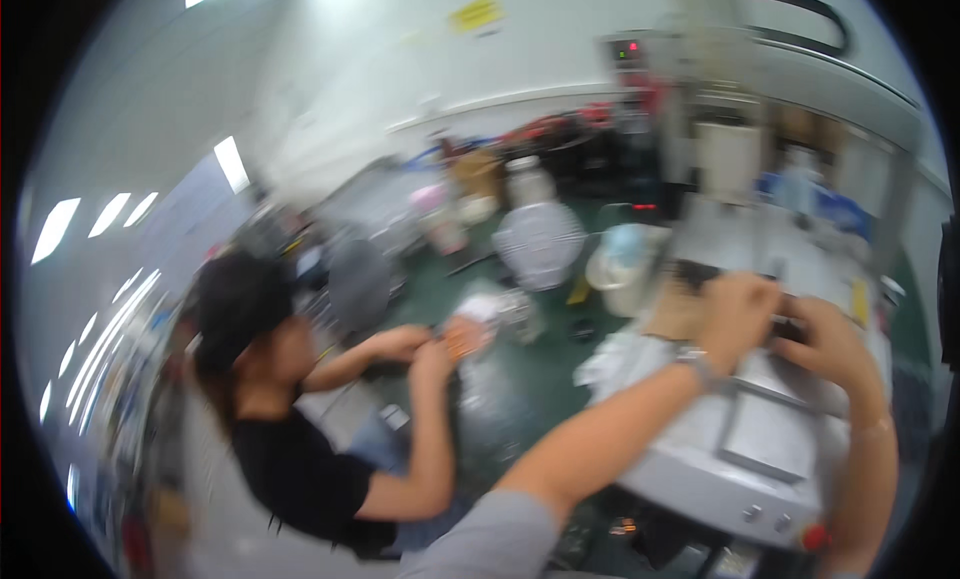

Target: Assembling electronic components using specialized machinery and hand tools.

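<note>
Both my arms reach over the white bed of a bench machine, and the picture is smeared by motion. My left hand is curled closed beside a dark piece on the bed; what its fingers hold is hidden. Close by on its right, my right hand bends its fingers round a small dark object, too blurred to name. A flat grey metal plate lies on the bed below my hands. Brown cardboard sits left of my left hand.
A red button is on the machine's front. To the left, a person in a black cap works with orange pieces and clear plastic bags. A round white fan and a white bucket stand on the green table.
</note>
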The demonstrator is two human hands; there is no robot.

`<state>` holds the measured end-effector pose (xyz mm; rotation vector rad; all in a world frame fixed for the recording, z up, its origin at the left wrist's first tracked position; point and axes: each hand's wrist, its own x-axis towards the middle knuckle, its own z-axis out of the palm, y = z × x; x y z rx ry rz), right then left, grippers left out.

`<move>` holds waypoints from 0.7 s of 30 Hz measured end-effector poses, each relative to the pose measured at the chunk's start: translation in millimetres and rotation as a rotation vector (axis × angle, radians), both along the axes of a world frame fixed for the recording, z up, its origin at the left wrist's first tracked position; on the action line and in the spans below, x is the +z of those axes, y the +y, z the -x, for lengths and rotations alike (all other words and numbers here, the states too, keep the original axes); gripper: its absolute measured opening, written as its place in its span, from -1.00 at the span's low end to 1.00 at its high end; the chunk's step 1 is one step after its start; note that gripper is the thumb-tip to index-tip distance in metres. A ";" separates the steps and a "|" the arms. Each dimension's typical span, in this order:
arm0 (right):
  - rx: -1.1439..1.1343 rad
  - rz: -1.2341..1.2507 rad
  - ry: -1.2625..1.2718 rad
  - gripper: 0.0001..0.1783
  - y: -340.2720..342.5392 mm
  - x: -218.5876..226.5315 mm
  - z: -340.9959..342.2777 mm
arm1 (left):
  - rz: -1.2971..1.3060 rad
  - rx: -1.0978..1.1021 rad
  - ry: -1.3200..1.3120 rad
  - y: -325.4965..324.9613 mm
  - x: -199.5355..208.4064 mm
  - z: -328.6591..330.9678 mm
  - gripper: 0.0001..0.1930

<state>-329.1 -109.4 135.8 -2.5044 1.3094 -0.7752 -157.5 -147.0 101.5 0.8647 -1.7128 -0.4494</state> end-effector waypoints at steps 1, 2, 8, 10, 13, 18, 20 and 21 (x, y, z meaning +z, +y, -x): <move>-0.053 -0.004 0.008 -0.50 5.5 2.5 1.1 | 0.007 -0.009 -0.034 -0.5 0.6 7.1 -0.73; -0.110 -0.160 -0.009 -0.53 11.1 17.7 -16.1 | 0.111 0.087 0.016 -5.5 -7.5 5.5 -0.74; -0.045 -0.190 -0.229 -0.66 -30.0 -34.5 16.8 | 0.097 0.085 0.201 -15.7 -19.2 30.1 -0.83; -0.007 -0.156 -0.358 -0.66 -33.3 -42.0 17.7 | 0.097 0.092 0.236 -19.4 -21.1 31.1 -0.83; -0.053 -0.221 -0.229 -0.66 -21.5 -17.0 13.0 | 0.081 0.061 0.277 -23.5 -25.0 37.9 -0.83; -0.053 -0.282 -0.187 -0.65 -17.7 -9.6 7.0 | 0.075 0.099 0.279 -30.8 -28.1 35.3 -0.80; -0.073 -0.297 -0.177 -0.64 -16.5 -7.7 2.7 | 0.014 0.081 0.276 -33.0 -27.3 30.4 -0.79; -0.079 -0.294 -0.175 -0.64 -20.1 -12.7 6.4 | 0.017 0.075 0.279 -32.0 -26.1 30.5 -0.79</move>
